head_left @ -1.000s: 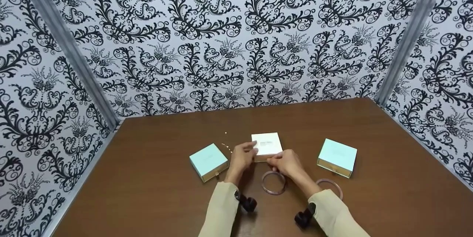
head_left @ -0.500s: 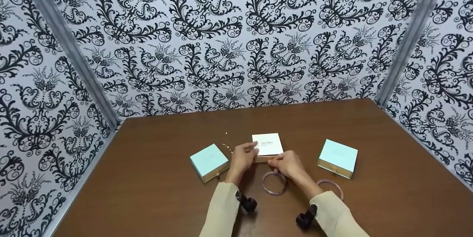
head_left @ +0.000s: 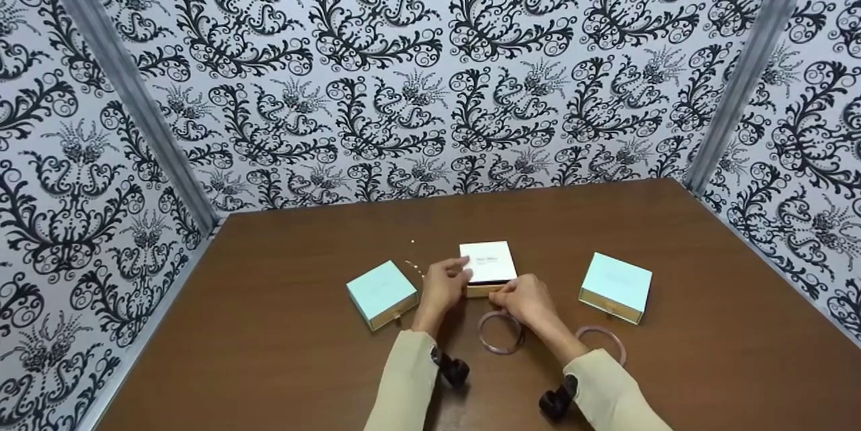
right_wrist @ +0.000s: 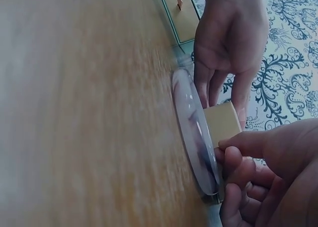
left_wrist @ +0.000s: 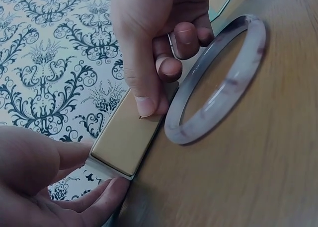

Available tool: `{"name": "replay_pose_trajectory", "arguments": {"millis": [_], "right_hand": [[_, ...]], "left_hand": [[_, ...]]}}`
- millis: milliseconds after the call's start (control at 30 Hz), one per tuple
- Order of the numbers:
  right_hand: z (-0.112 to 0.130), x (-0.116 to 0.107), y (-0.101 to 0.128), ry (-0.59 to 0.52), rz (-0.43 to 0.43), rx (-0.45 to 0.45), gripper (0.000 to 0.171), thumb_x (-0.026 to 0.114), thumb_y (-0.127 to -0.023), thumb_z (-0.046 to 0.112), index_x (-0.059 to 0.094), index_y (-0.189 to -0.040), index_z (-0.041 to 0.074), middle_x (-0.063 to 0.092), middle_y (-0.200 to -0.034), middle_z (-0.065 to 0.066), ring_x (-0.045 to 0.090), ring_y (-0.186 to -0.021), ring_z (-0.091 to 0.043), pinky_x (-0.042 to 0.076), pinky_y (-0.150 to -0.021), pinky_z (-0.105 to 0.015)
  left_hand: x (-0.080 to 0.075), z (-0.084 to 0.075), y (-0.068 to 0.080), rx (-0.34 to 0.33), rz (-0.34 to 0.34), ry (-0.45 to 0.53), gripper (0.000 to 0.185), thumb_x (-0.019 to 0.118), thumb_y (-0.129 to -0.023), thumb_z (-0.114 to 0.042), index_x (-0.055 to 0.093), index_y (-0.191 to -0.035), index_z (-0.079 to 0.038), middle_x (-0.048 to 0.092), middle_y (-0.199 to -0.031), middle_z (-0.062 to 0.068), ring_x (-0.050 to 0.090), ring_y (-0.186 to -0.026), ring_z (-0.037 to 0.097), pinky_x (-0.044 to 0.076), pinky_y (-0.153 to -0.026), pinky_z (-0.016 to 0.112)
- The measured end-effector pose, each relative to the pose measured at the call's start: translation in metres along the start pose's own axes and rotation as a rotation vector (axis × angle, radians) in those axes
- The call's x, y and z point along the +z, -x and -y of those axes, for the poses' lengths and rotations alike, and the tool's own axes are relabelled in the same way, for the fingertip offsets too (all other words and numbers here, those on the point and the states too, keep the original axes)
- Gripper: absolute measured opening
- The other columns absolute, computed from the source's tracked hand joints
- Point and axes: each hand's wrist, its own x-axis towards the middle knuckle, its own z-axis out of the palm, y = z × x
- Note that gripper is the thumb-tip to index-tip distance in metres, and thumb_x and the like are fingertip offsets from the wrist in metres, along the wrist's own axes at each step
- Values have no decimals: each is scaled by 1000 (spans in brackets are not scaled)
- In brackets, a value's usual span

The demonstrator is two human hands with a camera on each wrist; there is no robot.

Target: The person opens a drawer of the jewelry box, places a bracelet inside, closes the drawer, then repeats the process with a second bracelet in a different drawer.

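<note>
A small white-lidded box (head_left: 488,261) with a gold front (left_wrist: 126,137) sits mid-table. My left hand (head_left: 440,286) grips its left side, thumb and fingers curled round the corner (left_wrist: 107,185). At the gold front, my right hand (head_left: 526,296) pinches a small tab between thumb and fingers (left_wrist: 149,100). A pale pink-grey bangle (head_left: 500,332) lies flat on the table, right against the front of the box (right_wrist: 194,132) and just under my right hand (right_wrist: 268,172).
One mint box (head_left: 381,293) stands to the left, its gold front and tab visible (right_wrist: 181,13); another mint box (head_left: 615,286) stands to the right. A second bangle (head_left: 601,340) lies by my right sleeve. A thin gold chain (head_left: 412,263) lies behind the left box. Patterned walls enclose the brown table (head_left: 282,350).
</note>
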Motion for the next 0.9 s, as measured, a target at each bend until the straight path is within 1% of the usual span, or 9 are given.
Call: {"name": "replay_pose_trajectory", "arguments": {"millis": [100,200,333,433,567,700,800,900], "right_hand": [[1,0,1,23,-3,15,19,77,-87,29,78,-74,14,67,-58,2,56,-49,-9,41,-50,-23],[1,0,2,18,5,22,19,77,-87,28,77,-74,14,67,-58,2,52,-44,-6,40,-48,-22],[2,0,3,1,11,18,19,78,-86,28,77,-73,14,67,-58,1,50,-41,-5,38,-45,-20],[2,-2,5,8,5,20,19,78,-86,27,77,-73,14,66,-57,0,49,-40,-5,37,-43,-19],[2,-3,8,22,11,24,19,78,-87,26,77,-73,14,66,-57,-1,50,-38,-6,38,-43,-20],[2,-3,11,15,29,30,19,77,-89,27,77,-76,13,67,-59,-4,53,-38,-7,40,-43,-19],[2,-2,13,17,31,21,18,77,-89,27,77,-77,13,67,-58,-4,55,-39,-8,41,-43,-19],[3,-1,14,14,27,6,18,77,-88,25,76,-75,12,63,-54,-2,54,-39,-8,40,-42,-19]], "left_hand": [[-1,0,1,1,9,-7,28,66,-96,-11,71,-124,-7,71,-123,17,68,-113,29,57,-88,36],[-1,0,1,8,15,-28,29,65,-97,-11,71,-124,-7,71,-123,18,67,-115,30,57,-91,38],[0,-1,2,15,17,-49,29,65,-97,-11,70,-125,-6,71,-123,19,67,-116,31,57,-93,39],[1,-1,1,11,26,-41,30,64,-98,-11,69,-126,-6,70,-125,18,67,-117,31,57,-93,38],[1,0,0,-1,31,-33,30,64,-98,-13,69,-127,-9,70,-126,16,67,-116,29,58,-90,35],[1,1,0,2,23,-53,30,65,-98,-15,70,-127,-11,72,-123,15,69,-113,28,58,-85,34],[1,2,-1,2,19,-64,29,66,-97,-15,71,-126,-12,72,-123,14,69,-114,28,58,-87,35],[0,2,-1,-4,19,-63,29,66,-97,-16,71,-126,-12,72,-122,14,69,-113,27,58,-88,35]]}}
